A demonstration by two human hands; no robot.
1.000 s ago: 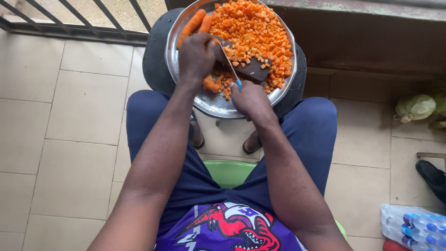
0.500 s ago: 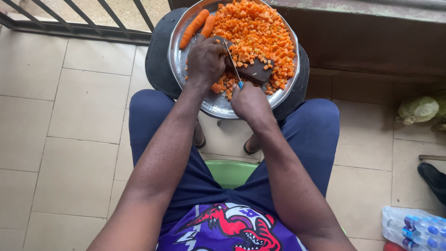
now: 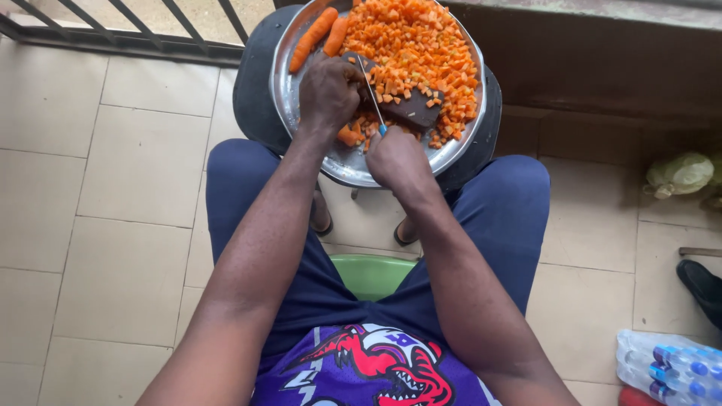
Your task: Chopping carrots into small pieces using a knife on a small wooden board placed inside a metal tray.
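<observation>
Your right hand (image 3: 395, 156) grips the knife (image 3: 371, 96), blade pointing away from you; your left hand (image 3: 328, 90) presses carrot strips (image 3: 347, 136) on the tray (image 3: 342, 164).

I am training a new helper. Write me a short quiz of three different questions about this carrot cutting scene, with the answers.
1. True or false: the right hand holds a knife with a blue handle.
2. How many whole carrots lie at the far left of the metal tray?
A. none
B. two
C. five
3. Fill in: the left hand presses down on a dark ____ inside the tray.

Key:
1. True
2. B
3. cutting board, with diced carrot piled beyond it.
</observation>
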